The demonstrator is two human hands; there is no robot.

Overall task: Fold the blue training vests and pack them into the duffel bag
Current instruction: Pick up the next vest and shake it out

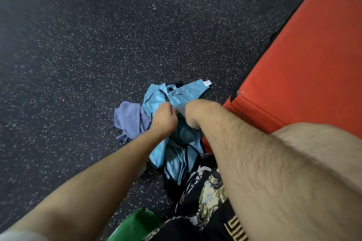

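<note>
Reaching down from the bottom of the view, both bare arms meet over the heap of blue vests [156, 98], which lies crumpled on the dark speckled floor [98, 45] just beside the red mat [303, 64]. The left hand [164, 118] has its fingers curled into the top layer of fabric, gripping it. The right hand [193, 112] is bent sharply at the wrist, so its fingers are hidden behind it and the cloth; whether they grasp anything cannot be told. A lavender cloth [127, 119] touches the heap's left edge. Blur softens the whole view. A green object [137, 223] and a black patterned garment [205, 197] are cut off at the lower edge.
</note>
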